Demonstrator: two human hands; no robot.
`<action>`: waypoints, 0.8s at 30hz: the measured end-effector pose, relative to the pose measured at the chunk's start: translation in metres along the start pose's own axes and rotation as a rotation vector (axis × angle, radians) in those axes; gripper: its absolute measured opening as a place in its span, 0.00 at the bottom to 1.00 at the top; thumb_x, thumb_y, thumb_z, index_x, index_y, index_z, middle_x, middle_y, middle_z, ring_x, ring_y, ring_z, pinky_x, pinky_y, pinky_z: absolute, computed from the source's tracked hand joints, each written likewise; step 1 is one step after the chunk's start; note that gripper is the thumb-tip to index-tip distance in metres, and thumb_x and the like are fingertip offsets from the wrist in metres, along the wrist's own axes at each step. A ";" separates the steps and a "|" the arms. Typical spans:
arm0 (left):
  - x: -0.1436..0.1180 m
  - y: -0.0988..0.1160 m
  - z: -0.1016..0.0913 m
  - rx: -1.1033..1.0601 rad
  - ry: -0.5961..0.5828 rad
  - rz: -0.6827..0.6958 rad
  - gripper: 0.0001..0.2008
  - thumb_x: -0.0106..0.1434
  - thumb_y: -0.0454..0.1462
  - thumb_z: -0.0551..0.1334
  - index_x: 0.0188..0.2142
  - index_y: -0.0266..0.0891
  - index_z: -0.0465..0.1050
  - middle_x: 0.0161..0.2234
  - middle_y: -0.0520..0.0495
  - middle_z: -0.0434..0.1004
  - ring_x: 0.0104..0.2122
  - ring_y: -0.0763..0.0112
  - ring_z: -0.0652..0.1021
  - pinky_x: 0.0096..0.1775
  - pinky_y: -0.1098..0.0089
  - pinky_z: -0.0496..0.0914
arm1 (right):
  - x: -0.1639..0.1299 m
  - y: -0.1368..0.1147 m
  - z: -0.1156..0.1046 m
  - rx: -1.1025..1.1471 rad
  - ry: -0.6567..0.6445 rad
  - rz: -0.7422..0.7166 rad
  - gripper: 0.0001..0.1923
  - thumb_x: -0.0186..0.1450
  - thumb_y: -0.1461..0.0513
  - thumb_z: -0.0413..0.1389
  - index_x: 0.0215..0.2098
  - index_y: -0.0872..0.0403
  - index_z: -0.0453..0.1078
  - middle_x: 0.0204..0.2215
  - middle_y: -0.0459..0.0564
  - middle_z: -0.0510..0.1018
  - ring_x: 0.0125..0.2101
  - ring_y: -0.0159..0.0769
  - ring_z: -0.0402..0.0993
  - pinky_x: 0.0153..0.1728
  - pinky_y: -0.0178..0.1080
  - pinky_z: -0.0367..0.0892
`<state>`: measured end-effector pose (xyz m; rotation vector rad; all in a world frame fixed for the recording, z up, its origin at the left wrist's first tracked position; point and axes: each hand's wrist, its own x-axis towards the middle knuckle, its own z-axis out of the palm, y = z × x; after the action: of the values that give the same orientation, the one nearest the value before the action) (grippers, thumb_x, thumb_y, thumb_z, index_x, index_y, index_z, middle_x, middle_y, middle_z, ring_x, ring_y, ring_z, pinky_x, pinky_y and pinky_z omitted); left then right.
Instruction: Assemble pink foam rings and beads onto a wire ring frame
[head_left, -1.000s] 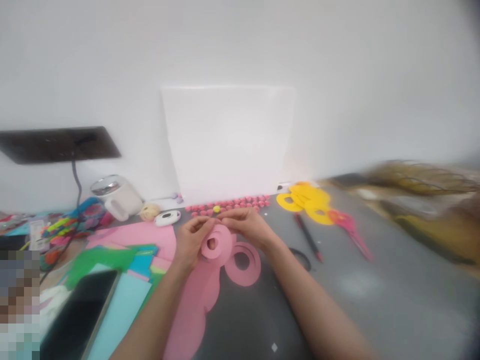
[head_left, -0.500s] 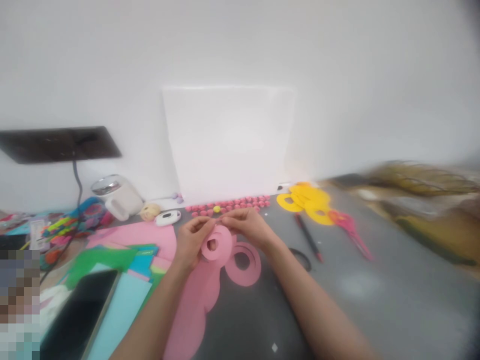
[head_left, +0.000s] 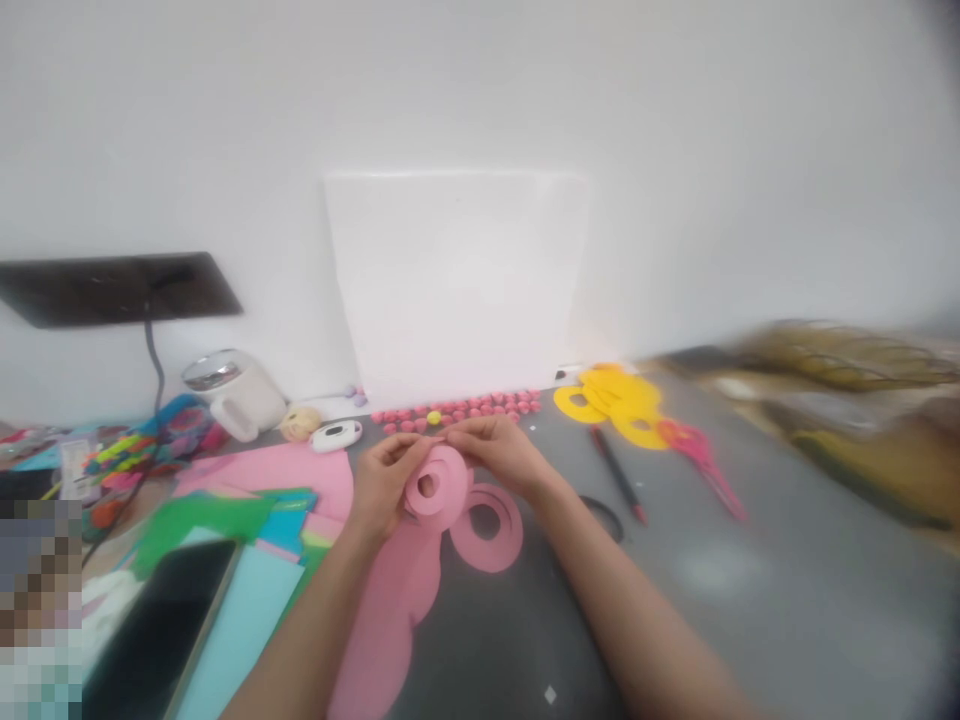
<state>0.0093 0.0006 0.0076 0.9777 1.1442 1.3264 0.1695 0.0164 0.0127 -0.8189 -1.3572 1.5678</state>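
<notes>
My left hand (head_left: 382, 480) is closed on the left edge of a pink paper ring (head_left: 450, 480), which has a round hole off its middle. At the ring's top edge, the fingers of my right hand (head_left: 491, 452) pinch the paper close to my left fingertips. Another pink ring (head_left: 487, 555) lies on the table just below and right of my hands. Under my left hand spreads a pink paper sheet (head_left: 382, 620) with a scalloped cut edge. Small pink heart-shaped pieces (head_left: 480, 408) lie in rows behind my hands, with a yellow one (head_left: 434, 418) among them.
Yellow paper rings (head_left: 622, 400), pink scissors (head_left: 705, 465), a dark pen (head_left: 616, 475) and a black band (head_left: 604, 518) lie to the right. Coloured sheets (head_left: 247, 620) and a phone (head_left: 161, 630) lie at left. A white board (head_left: 457, 280) leans on the wall.
The pink ring between my hands has tilted and turned slightly. Both hands stay in nearly the same place, still gripping it.
</notes>
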 end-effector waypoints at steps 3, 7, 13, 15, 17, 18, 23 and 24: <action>0.000 0.000 0.000 -0.006 -0.010 0.003 0.12 0.43 0.42 0.70 0.25 0.36 0.76 0.24 0.50 0.76 0.23 0.75 0.72 0.25 0.76 0.66 | -0.001 -0.001 0.000 0.001 -0.007 -0.003 0.17 0.56 0.54 0.59 0.36 0.57 0.77 0.28 0.50 0.79 0.29 0.32 0.74 0.34 0.37 0.70; 0.000 0.000 0.000 0.003 -0.009 0.010 0.12 0.43 0.42 0.70 0.25 0.35 0.76 0.24 0.49 0.76 0.24 0.74 0.73 0.26 0.75 0.66 | -0.001 -0.002 0.001 -0.024 0.001 0.000 0.17 0.56 0.53 0.59 0.36 0.58 0.76 0.28 0.50 0.79 0.28 0.32 0.74 0.34 0.38 0.71; -0.001 0.001 0.001 0.000 -0.001 -0.002 0.12 0.43 0.42 0.70 0.24 0.35 0.75 0.23 0.49 0.75 0.23 0.74 0.72 0.24 0.75 0.66 | 0.000 0.000 0.000 -0.023 0.015 0.003 0.18 0.55 0.53 0.59 0.36 0.58 0.76 0.27 0.50 0.79 0.29 0.34 0.75 0.33 0.38 0.71; -0.001 0.001 0.001 -0.003 0.001 -0.006 0.12 0.43 0.41 0.70 0.24 0.35 0.75 0.23 0.49 0.75 0.23 0.74 0.72 0.24 0.75 0.66 | 0.000 0.000 0.000 -0.026 0.028 0.004 0.18 0.54 0.53 0.60 0.36 0.58 0.77 0.26 0.50 0.79 0.29 0.34 0.75 0.32 0.38 0.71; -0.001 0.001 0.000 -0.009 -0.001 -0.004 0.11 0.43 0.41 0.70 0.24 0.35 0.76 0.23 0.50 0.75 0.23 0.75 0.72 0.25 0.76 0.66 | 0.001 0.000 0.001 -0.032 0.045 0.009 0.18 0.53 0.52 0.60 0.35 0.58 0.77 0.25 0.49 0.79 0.28 0.34 0.74 0.31 0.38 0.71; -0.001 0.001 0.000 -0.011 -0.003 -0.005 0.11 0.43 0.41 0.70 0.24 0.36 0.76 0.23 0.50 0.75 0.24 0.75 0.72 0.26 0.76 0.66 | 0.001 0.000 0.001 -0.037 0.053 0.011 0.18 0.53 0.52 0.61 0.34 0.58 0.77 0.25 0.49 0.79 0.27 0.33 0.74 0.31 0.37 0.71; -0.001 -0.001 0.000 -0.015 -0.021 -0.017 0.11 0.44 0.41 0.70 0.24 0.36 0.76 0.23 0.51 0.75 0.23 0.76 0.72 0.25 0.77 0.65 | 0.001 -0.002 0.003 -0.049 0.087 0.016 0.17 0.52 0.53 0.62 0.32 0.58 0.77 0.22 0.48 0.78 0.24 0.32 0.73 0.28 0.36 0.70; -0.001 -0.002 -0.001 -0.013 -0.025 -0.017 0.11 0.45 0.41 0.70 0.24 0.36 0.76 0.23 0.51 0.75 0.23 0.77 0.71 0.25 0.77 0.65 | 0.001 -0.002 0.003 -0.050 0.094 0.017 0.16 0.51 0.53 0.62 0.31 0.58 0.77 0.22 0.48 0.78 0.24 0.31 0.73 0.27 0.35 0.70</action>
<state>0.0091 0.0000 0.0059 0.9708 1.1215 1.3030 0.1667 0.0157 0.0149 -0.9250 -1.3295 1.4948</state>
